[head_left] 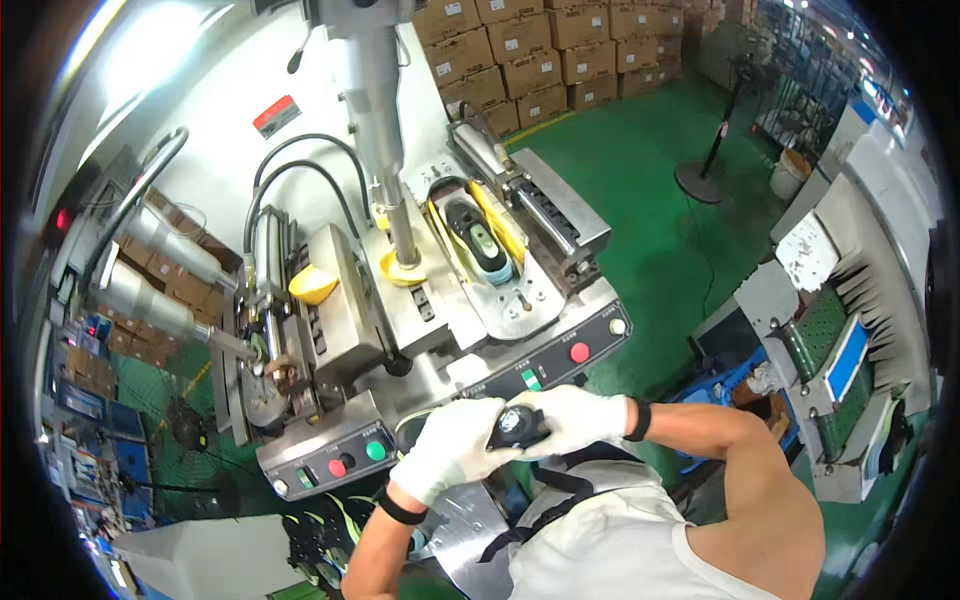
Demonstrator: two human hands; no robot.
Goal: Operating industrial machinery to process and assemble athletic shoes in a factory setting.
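Observation:
In front of the machine's control panel, both of my white-gloved hands are closed on a dark shoe. My left hand (pixel 455 447) wraps its left side and my right hand (pixel 580 420) grips its right side. Only part of the dark shoe (pixel 518 425) shows between the gloves; the rest is hidden. Beyond my hands stands a metal sole press (pixel 400 330) with two stations. Another dark shoe with a pale blue end (pixel 478 238) sits in the right station, between yellow side pads (pixel 497 220). Yellow pads (pixel 313 286) also show at the left station.
Red and green buttons line the press's front panel (pixel 545 360). Stacked cartons (pixel 530 60) stand at the back, and a floor fan (pixel 700 180) is on the green floor. A rack with a green dotted panel (pixel 820 330) is at right. A metal tray (pixel 465 530) lies below my hands.

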